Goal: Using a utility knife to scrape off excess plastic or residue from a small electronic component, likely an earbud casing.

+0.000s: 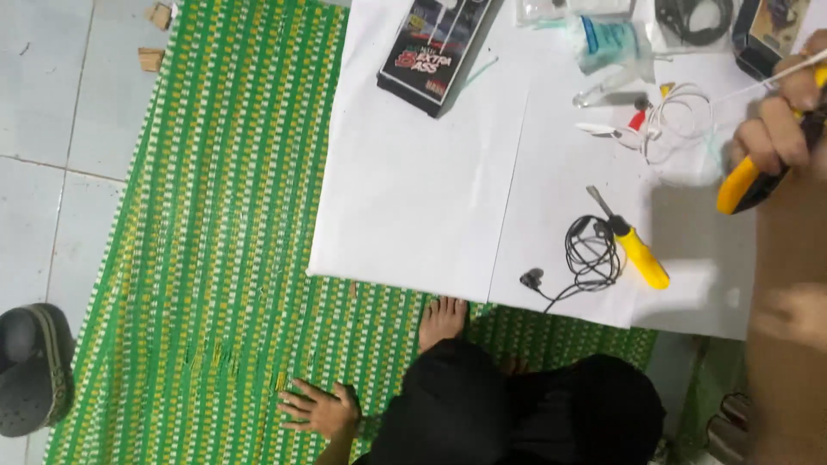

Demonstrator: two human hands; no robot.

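My right hand (775, 120) is at the right edge over the white paper sheet (413, 189), shut on a yellow-and-black handled tool (743, 185). A thin white cable (758, 83) runs across its fingers. My forearm, blurred, fills the right side below it. My left hand (319, 409) lies flat on the green woven mat (224, 258) at the bottom, fingers spread and holding nothing. My bare foot (441, 319) and black-clad legs (517, 405) sit by the sheet's near edge.
On the sheet lie a yellow-handled screwdriver (637, 245), coiled black earphones (590, 254), white earphones (672, 120), a black box (435, 47), a clear plastic bag (607, 39) and a black cable coil (693, 17). A grey sandal (30, 366) rests on the tiled floor at left.
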